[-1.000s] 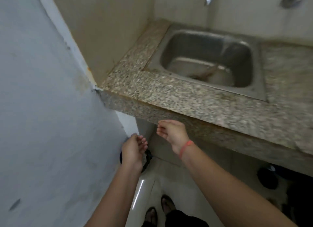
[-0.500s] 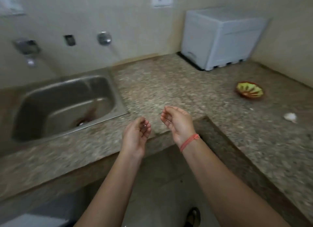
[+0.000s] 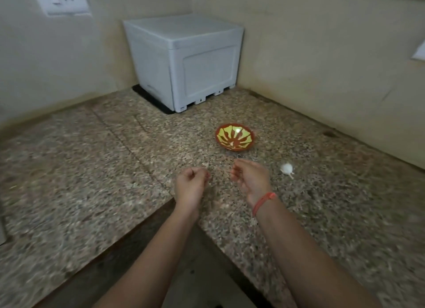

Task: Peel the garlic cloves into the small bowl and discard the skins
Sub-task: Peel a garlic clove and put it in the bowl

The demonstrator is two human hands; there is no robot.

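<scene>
The head-worn camera is looking forward and steeply down from over the near inner edge of the L-shaped counter (image 3: 96, 169), facing the far wall corner where a white box (image 3: 184, 61) is standing. The left hand (image 3: 190, 181) and right hand (image 3: 250, 179) are sitting close below it, centre frame.

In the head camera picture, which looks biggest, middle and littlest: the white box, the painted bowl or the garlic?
Largest to smallest:
1. the white box, biggest by far, even though it sits farthest away
2. the painted bowl, in the middle
3. the garlic, littlest, even though it lies a bit nearer than the bowl
</scene>
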